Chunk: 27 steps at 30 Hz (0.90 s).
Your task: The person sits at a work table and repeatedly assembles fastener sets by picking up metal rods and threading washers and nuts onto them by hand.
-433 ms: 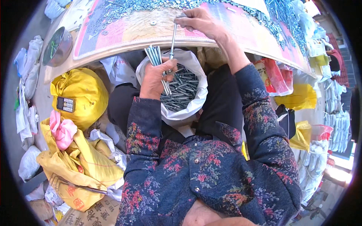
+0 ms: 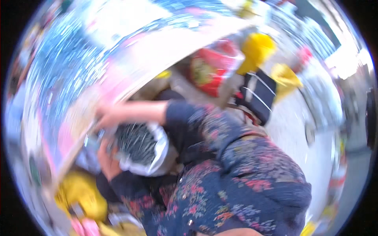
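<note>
Two blurred bare hands work close together beside a white sack (image 2: 160, 151) of dark metal bolts (image 2: 136, 143) at a worktable's edge.
From left to right: above and left of the sack, the pink-and-pale worktable (image 2: 147, 57) is thickly strewn with silvery metal pieces (image 2: 73, 76); below left of it sit a full yellow bag (image 2: 84, 194) and a pink cloth (image 2: 86, 228). The left hand (image 2: 108, 157) is at the sack's left rim, a silvery blur near its fingers; the right hand (image 2: 108, 115) is just above, by the table's edge. How far either is closed, or on what, I cannot tell. Up and right of the sack are a red bag (image 2: 216, 67) and a black bag (image 2: 258, 98) on pale floor (image 2: 290, 131); farther right, whitish bundles (image 2: 321, 92) and bright light.
</note>
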Each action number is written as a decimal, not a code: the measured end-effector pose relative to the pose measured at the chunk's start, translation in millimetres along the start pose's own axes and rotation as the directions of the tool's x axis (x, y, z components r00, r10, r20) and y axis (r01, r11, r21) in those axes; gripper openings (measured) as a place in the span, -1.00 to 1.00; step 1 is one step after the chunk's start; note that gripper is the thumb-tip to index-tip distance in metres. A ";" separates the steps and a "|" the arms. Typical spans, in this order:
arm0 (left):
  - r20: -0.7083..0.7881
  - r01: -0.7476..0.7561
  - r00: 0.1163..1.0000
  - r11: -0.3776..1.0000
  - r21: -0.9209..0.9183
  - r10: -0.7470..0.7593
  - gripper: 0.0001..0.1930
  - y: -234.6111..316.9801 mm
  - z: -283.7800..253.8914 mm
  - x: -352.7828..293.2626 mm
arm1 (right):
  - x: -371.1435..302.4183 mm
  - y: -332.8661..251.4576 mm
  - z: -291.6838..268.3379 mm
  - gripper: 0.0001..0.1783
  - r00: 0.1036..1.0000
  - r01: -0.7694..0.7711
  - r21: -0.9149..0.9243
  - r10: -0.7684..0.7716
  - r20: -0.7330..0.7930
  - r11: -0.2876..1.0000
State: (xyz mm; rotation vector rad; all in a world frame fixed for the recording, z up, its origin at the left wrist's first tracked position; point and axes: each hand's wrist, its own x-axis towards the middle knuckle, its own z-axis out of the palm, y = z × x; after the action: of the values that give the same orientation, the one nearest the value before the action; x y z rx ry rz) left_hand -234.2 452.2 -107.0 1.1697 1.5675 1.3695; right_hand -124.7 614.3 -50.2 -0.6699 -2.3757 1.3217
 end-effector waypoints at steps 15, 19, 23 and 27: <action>0.046 0.168 0.986 0.948 -0.270 -0.162 -0.58 2.5 12.9 10.9 | -76.6 -96.2 62.4 -0.65 0.766 0.444 -0.175 -0.474 -0.433 0.878; 0.087 0.227 0.974 0.912 -0.342 -0.209 -0.58 20.9 36.3 15.0 | -24.9 -33.1 40.7 -0.55 0.610 0.281 -0.244 -0.370 -0.701 0.928; 0.080 0.238 0.971 0.896 -0.374 -0.225 -0.57 17.3 27.6 11.4 | -59.6 -60.6 50.5 -0.46 0.959 -0.072 0.278 0.142 -0.244 0.958; -0.014 0.124 0.991 0.961 -0.248 -0.132 -0.56 19.7 -4.8 -0.5 | -61.5 -66.6 118.8 -0.47 0.738 0.433 -0.475 -0.604 -0.301 0.766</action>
State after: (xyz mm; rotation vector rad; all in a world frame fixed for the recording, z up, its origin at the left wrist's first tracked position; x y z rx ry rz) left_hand -235.3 450.5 -86.8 0.8857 1.4190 1.4536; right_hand -149.2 467.0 -57.6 -0.2852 -2.1965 0.4099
